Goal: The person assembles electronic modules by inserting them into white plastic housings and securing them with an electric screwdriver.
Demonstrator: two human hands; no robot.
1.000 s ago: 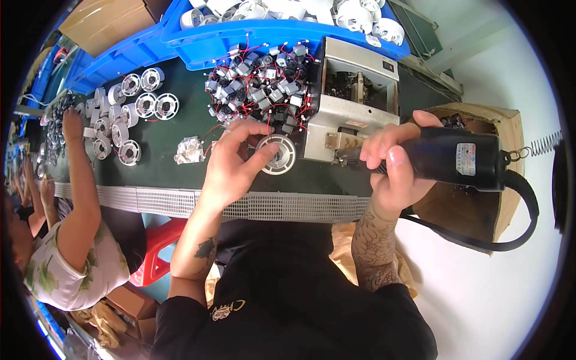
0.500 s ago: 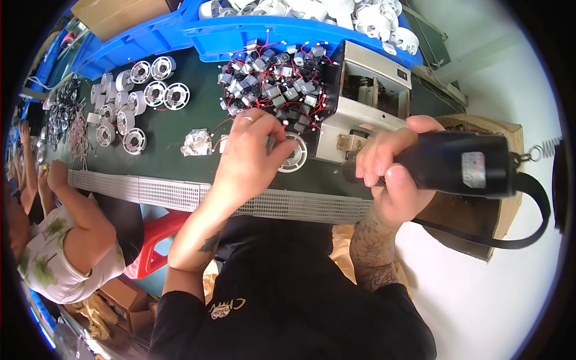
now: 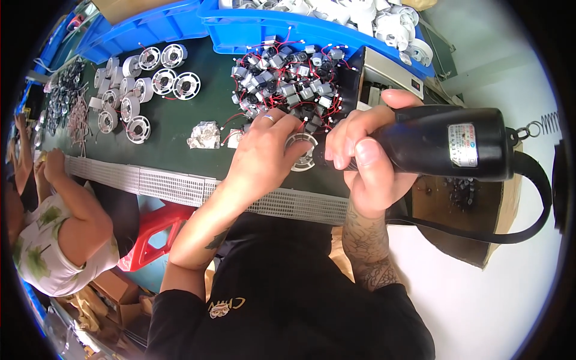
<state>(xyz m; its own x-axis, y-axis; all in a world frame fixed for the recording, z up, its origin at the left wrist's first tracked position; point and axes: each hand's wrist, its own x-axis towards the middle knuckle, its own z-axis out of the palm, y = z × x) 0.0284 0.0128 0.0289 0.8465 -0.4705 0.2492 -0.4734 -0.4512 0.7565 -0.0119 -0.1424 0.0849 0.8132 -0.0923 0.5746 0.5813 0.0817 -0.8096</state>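
Left hand [image 3: 264,153] fingers pinned on round white housing [image 3: 302,153], mid-frame on worktop [image 3: 180,135]. Right hand [image 3: 360,159] wrapped tight round black driver [image 3: 444,144]. Finished housings [image 3: 144,84] upper left; motor pile [image 3: 288,90] left.

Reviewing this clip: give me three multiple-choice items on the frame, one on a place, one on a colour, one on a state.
1. Where is the round white part?
A. under the left hand on the green table
B. in a blue bin
C. on the red stool

2. What colour is the power screwdriver?
A. yellow
B. black
C. white

3. How is the right hand?
A. open and empty
B. flat on the table
C. closed round the screwdriver

A: fingers rest on it there.
B: its body is black.
C: fingers wrap its body.
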